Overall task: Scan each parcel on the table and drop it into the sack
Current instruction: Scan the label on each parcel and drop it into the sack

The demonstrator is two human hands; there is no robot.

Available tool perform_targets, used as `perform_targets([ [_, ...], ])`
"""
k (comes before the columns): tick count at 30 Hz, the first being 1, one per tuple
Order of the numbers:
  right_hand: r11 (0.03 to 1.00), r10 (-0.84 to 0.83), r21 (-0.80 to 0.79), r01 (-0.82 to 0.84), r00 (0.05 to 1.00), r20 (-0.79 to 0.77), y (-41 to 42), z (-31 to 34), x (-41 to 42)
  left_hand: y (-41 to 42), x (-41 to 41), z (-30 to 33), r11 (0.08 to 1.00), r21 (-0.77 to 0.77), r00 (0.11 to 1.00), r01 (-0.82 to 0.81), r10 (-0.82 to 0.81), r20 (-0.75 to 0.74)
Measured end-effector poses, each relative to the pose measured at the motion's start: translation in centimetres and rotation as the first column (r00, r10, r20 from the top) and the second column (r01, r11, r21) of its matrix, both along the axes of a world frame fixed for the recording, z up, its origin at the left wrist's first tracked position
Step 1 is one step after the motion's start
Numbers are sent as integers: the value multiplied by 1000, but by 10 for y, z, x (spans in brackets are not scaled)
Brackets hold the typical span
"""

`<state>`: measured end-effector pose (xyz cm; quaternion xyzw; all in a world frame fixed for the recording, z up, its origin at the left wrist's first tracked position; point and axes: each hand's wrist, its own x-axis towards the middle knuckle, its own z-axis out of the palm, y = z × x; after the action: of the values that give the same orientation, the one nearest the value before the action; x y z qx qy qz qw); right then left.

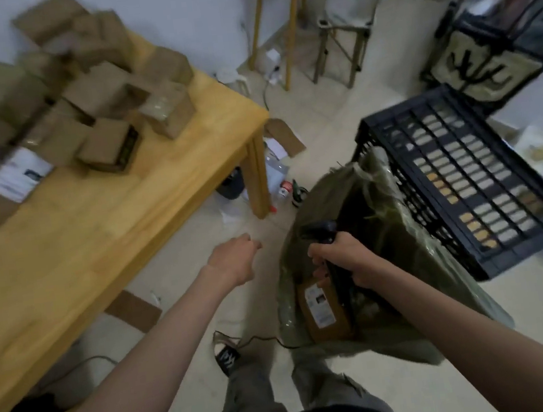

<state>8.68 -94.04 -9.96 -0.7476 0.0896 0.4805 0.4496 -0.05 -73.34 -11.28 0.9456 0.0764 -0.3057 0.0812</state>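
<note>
Over the sack (370,282): right hand (343,260) grips scanner (321,230); left hand (235,259) loosely curled, empty; parcel (323,306) inside sack.

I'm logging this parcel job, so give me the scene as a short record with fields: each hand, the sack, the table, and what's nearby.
left hand: holds nothing, fingers loosely curled, over the floor between table and sack
right hand: grip around a black scanner, above the sack
sack: green, open, on the floor, one labelled brown parcel inside
table: wooden, pile of brown boxes at the far end
nearby: black crate tilted behind the sack
</note>
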Motion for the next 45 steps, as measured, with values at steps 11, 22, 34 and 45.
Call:
perform_targets([
  [11, 945, 274, 156, -286, 957, 92, 185, 58, -33, 164, -101, 78, 949, 74, 945, -306, 294, 141],
  [22, 913, 350, 163, -375, 922, 164, 310, 84, -63, 274, -155, 103, 904, 69, 894, -423, 403, 196],
  [34, 923, 337, 101, -371, 907, 254, 380, 91, -31, 337, -127, 109, 877, 28, 852, -480, 458, 254],
  [45, 938, 307, 110, -328, 936, 173, 450, 44, 55, 409, -28, 69, 832, -106, 810, -544, 554, 192],
])
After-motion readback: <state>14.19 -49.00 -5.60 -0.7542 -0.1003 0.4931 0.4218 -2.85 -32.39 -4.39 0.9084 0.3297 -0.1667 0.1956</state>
